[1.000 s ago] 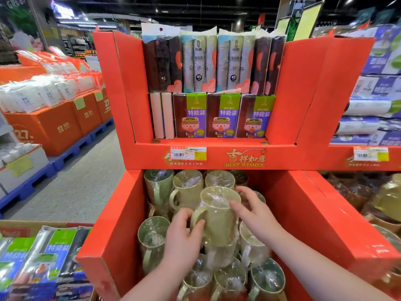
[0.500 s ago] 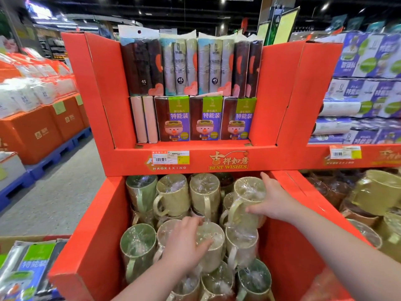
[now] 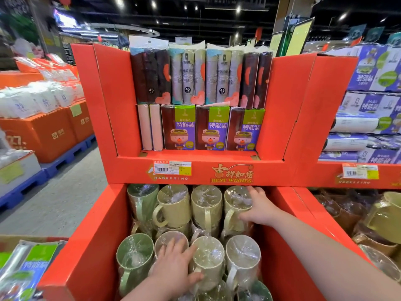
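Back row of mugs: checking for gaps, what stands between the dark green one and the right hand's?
Two wrapped pale green mugs, side by side, seen in the head view.

Cartoon boxes [image 3: 213, 128] under roll packs [image 3: 187, 77] (wrapped); price tag [image 3: 172, 168] below.

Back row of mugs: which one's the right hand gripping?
The rightmost mug: the right hand grips its side, fingers over the wrapped rim. The other three in that row stand untouched to its left.
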The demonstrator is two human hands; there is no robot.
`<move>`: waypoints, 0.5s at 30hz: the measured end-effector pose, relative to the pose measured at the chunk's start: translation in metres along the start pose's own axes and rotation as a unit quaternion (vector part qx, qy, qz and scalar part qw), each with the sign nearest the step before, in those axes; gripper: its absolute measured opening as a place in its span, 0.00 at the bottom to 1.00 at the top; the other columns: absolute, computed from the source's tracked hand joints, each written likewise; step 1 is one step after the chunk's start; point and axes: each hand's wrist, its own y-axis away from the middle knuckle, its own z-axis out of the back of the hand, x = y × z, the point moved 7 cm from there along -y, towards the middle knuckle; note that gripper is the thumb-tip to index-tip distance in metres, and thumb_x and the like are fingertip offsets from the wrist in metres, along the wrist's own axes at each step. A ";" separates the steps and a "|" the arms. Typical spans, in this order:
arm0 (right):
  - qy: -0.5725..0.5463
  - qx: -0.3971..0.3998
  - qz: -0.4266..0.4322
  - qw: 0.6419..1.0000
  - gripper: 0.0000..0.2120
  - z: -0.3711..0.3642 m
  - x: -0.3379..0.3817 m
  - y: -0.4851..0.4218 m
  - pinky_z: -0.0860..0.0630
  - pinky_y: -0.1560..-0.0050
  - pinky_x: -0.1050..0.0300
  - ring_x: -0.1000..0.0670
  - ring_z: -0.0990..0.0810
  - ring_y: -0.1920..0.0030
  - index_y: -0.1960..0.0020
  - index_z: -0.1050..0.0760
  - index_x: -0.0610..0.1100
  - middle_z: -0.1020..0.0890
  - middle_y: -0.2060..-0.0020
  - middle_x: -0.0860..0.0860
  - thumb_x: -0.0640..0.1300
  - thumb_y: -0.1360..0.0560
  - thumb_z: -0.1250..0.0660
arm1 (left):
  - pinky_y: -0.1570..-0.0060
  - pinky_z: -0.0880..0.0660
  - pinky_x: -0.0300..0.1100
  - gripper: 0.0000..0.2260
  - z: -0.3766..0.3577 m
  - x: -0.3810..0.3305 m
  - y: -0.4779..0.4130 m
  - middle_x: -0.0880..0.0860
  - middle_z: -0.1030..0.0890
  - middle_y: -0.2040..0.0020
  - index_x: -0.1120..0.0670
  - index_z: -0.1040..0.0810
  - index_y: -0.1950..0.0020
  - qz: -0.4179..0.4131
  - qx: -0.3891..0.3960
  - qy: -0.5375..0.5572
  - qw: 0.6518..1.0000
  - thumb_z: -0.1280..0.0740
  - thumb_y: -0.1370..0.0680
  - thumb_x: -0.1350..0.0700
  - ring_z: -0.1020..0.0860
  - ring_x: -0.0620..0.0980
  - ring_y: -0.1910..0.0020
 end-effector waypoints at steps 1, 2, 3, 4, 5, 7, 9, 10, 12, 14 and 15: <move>0.004 0.004 0.001 1.000 0.44 -0.001 0.000 -0.003 0.34 0.36 0.61 0.44 0.35 0.30 0.24 0.46 0.44 0.44 0.29 0.41 0.43 0.33 0.26 | 0.25 0.57 0.56 0.35 -0.002 0.000 0.000 0.53 0.54 0.21 0.44 0.51 0.22 0.001 0.006 0.003 1.000 0.40 0.24 0.36 0.57 0.56 0.22; 0.007 0.009 0.003 1.000 0.43 -0.002 0.000 -0.005 0.33 0.37 0.61 0.43 0.34 0.31 0.24 0.45 0.44 0.43 0.29 0.40 0.42 0.34 0.27 | 0.25 0.56 0.56 0.35 -0.003 0.000 0.000 0.53 0.54 0.21 0.44 0.50 0.22 0.000 0.009 0.004 1.000 0.40 0.24 0.36 0.56 0.56 0.22; 0.012 0.016 0.004 1.000 0.45 -0.003 0.000 -0.007 0.34 0.35 0.60 0.43 0.36 0.30 0.24 0.46 0.43 0.44 0.28 0.40 0.43 0.35 0.27 | 0.25 0.56 0.56 0.34 -0.004 0.000 0.000 0.53 0.54 0.21 0.44 0.50 0.22 0.000 0.010 0.003 1.000 0.40 0.24 0.36 0.56 0.56 0.22; 0.017 0.027 0.003 0.999 0.47 -0.004 0.000 -0.009 0.35 0.33 0.59 0.43 0.38 0.28 0.23 0.47 0.42 0.45 0.27 0.40 0.45 0.36 0.27 | 0.25 0.56 0.55 0.34 -0.004 0.001 0.000 0.53 0.54 0.21 0.44 0.49 0.22 0.000 0.009 0.002 1.000 0.40 0.24 0.36 0.56 0.56 0.22; 0.021 0.036 0.002 0.999 0.48 -0.004 0.000 -0.012 0.35 0.33 0.58 0.43 0.39 0.27 0.23 0.48 0.42 0.45 0.26 0.40 0.46 0.37 0.27 | 0.25 0.56 0.55 0.34 -0.005 0.001 0.000 0.53 0.53 0.21 0.43 0.49 0.22 0.002 0.009 0.002 1.000 0.40 0.24 0.37 0.56 0.56 0.22; 0.023 0.038 0.007 0.999 0.44 -0.004 0.000 -0.017 0.32 0.35 0.58 0.44 0.35 0.30 0.23 0.46 0.43 0.42 0.28 0.42 0.43 0.35 0.28 | 0.25 0.55 0.54 0.34 -0.005 0.001 -0.001 0.53 0.52 0.21 0.43 0.49 0.22 0.004 0.006 0.000 1.000 0.40 0.24 0.36 0.56 0.56 0.22; 0.026 0.037 0.006 0.999 0.43 -0.004 -0.003 -0.020 0.33 0.35 0.58 0.45 0.34 0.30 0.24 0.45 0.42 0.40 0.29 0.42 0.42 0.33 0.29 | 0.25 0.55 0.54 0.34 -0.006 0.002 -0.001 0.52 0.52 0.21 0.43 0.49 0.22 0.007 0.004 -0.001 1.000 0.40 0.24 0.36 0.55 0.55 0.22; 0.028 0.044 0.005 0.999 0.44 -0.005 -0.005 -0.021 0.34 0.33 0.58 0.44 0.37 0.29 0.23 0.46 0.42 0.41 0.27 0.42 0.42 0.34 0.29 | 0.25 0.55 0.54 0.34 -0.006 0.002 -0.002 0.52 0.52 0.21 0.43 0.49 0.22 0.008 0.004 0.000 1.000 0.40 0.24 0.37 0.55 0.55 0.22; 0.033 0.064 0.005 0.997 0.47 -0.007 -0.006 -0.020 0.37 0.29 0.56 0.44 0.43 0.25 0.22 0.49 0.43 0.46 0.25 0.41 0.43 0.35 0.29 | 0.25 0.56 0.54 0.33 -0.007 0.001 -0.002 0.52 0.52 0.21 0.44 0.49 0.22 0.011 0.006 -0.001 1.000 0.40 0.23 0.37 0.55 0.55 0.22; 0.040 0.071 0.010 0.997 0.49 -0.007 -0.005 -0.020 0.38 0.28 0.55 0.44 0.44 0.24 0.22 0.50 0.45 0.48 0.24 0.41 0.46 0.37 0.29 | 0.25 0.56 0.54 0.33 -0.006 0.000 -0.001 0.51 0.51 0.21 0.44 0.49 0.22 0.011 0.005 -0.003 1.000 0.40 0.23 0.37 0.55 0.55 0.22; 0.043 0.071 0.012 0.996 0.50 -0.007 -0.004 -0.020 0.38 0.29 0.56 0.44 0.43 0.25 0.22 0.50 0.45 0.48 0.24 0.41 0.46 0.38 0.29 | 0.25 0.56 0.54 0.33 -0.005 0.000 -0.001 0.51 0.51 0.21 0.44 0.49 0.22 0.011 0.003 -0.003 1.000 0.41 0.23 0.37 0.55 0.55 0.22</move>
